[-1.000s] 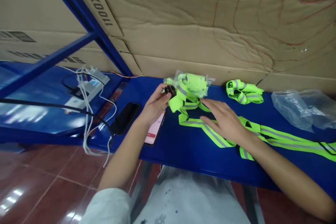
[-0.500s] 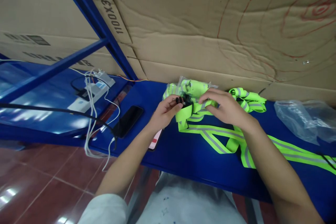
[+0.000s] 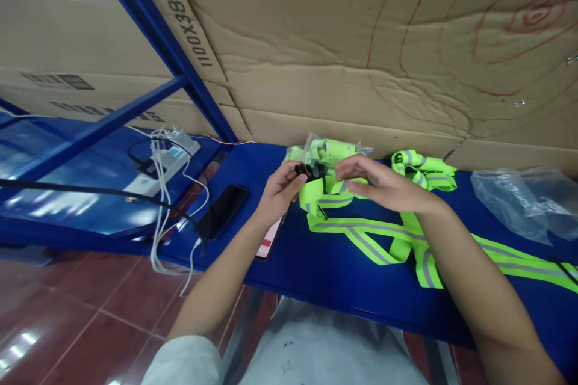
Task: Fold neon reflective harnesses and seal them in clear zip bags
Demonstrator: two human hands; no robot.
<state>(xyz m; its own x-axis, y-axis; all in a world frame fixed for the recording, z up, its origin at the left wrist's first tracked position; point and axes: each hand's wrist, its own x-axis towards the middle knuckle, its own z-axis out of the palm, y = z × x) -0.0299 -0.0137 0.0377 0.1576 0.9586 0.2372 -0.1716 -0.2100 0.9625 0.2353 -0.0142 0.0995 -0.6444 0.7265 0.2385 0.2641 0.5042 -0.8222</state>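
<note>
My left hand [image 3: 280,189] is closed, thumb against fingers, on a small black buckle [image 3: 309,172] at the end of a neon-yellow reflective strap [image 3: 311,195]. Fingers partly cover the buckle. My right hand [image 3: 379,183] is just right of it, fingers stretched and thumb apart, over a looped part of the strap. Whether its fingertips touch the strap is hard to see. Long strap lengths with a grey stripe run rightward under my right forearm. Behind my hands lies a clear plastic bag [image 3: 332,149] with rolled neon strap inside.
A folded neon strap bundle [image 3: 424,169] and a crumpled clear bag [image 3: 519,201] lie on the right of the blue table [image 3: 325,280]. On the left are a black phone [image 3: 226,207], a pink-screened phone [image 3: 267,243] and a power strip [image 3: 167,165] with white cables. Cardboard [image 3: 307,90] stands behind.
My right hand has shifted slightly left and its fingers have straightened, with the thumb apart. The left hand keeps hold of the buckle. The camera view has tilted slightly.
</note>
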